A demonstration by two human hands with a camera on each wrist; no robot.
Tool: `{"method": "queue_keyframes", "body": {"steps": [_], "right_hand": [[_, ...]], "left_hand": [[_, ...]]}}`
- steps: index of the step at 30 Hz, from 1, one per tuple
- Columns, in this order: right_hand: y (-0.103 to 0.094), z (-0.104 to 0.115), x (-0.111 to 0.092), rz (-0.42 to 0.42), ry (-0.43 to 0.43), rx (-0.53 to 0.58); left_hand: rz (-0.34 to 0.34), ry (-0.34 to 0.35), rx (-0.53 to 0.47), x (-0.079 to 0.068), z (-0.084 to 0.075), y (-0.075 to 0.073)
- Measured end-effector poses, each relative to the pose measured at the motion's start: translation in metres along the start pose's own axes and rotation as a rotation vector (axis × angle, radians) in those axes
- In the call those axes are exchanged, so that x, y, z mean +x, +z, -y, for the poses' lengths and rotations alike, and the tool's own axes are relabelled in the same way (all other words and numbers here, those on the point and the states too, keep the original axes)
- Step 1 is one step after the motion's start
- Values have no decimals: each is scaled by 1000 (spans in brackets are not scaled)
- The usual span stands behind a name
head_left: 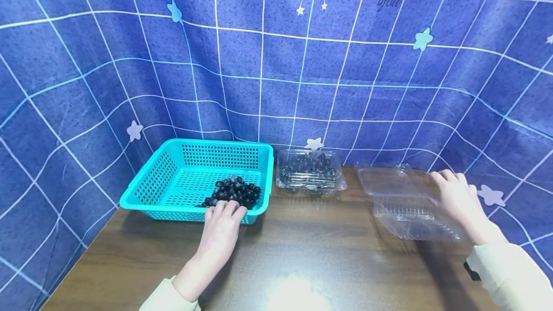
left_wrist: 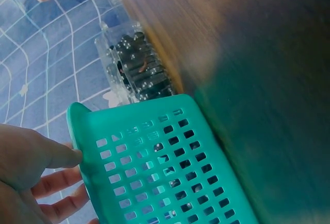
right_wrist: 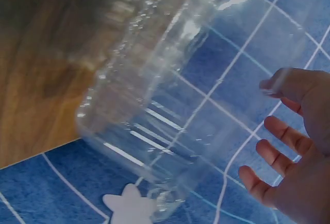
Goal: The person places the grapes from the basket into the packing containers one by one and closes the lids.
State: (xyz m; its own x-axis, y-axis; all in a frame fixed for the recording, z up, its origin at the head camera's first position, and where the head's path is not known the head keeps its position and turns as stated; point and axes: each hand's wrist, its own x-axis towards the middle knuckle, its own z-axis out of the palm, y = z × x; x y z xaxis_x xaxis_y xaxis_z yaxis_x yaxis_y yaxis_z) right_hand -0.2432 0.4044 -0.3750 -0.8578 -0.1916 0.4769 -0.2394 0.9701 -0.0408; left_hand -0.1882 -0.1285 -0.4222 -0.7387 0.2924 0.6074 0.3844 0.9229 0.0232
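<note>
A turquoise plastic basket (head_left: 173,212) stands on the left, with a heap of dark grapes (head_left: 237,191) in its near right corner. My left hand (head_left: 222,224) holds the basket's front rim beside the grapes. In the left wrist view its thumb (left_wrist: 64,156) lies against the rim and the fingers go behind it. On the right, a clear plastic clamshell box (head_left: 414,220) lies with its lid raised toward the curtain. My right hand (head_left: 460,200) is at its right side, thumb and fingers spread apart in the right wrist view, the thumb overlapping the clear plastic.
A closed clear box (head_left: 310,172) with dark grapes inside stands at the back, between the basket and the open box. Behind the wooden table (head_left: 319,244) hangs a blue checked curtain (head_left: 285,61), close to the back edge.
</note>
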Motion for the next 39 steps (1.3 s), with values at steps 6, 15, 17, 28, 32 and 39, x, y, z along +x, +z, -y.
{"method": "queue_keyframes", "body": {"steps": [6, 15, 17, 28, 32, 39], "right_hand": [[9, -8, -11, -8, 11, -5], [24, -12, -30, -16, 33, -22], [26, -13, -33, -18, 45, -18], [37, -15, -51, -15, 156, -4], [40, -15, -57, -10, 215, 8], [44, -17, -63, 20, 281, 12]], "left_hand": [[1, -2, 2, 0, 0, 1], [-15, 6, 7, -1, 0, 0], [-13, 4, 5, 0, 0, 0], [-15, 2, 2, -1, 0, 0], [-11, 3, 6, 0, 0, 0], [0, -2, 7, 0, 0, 0]]}}
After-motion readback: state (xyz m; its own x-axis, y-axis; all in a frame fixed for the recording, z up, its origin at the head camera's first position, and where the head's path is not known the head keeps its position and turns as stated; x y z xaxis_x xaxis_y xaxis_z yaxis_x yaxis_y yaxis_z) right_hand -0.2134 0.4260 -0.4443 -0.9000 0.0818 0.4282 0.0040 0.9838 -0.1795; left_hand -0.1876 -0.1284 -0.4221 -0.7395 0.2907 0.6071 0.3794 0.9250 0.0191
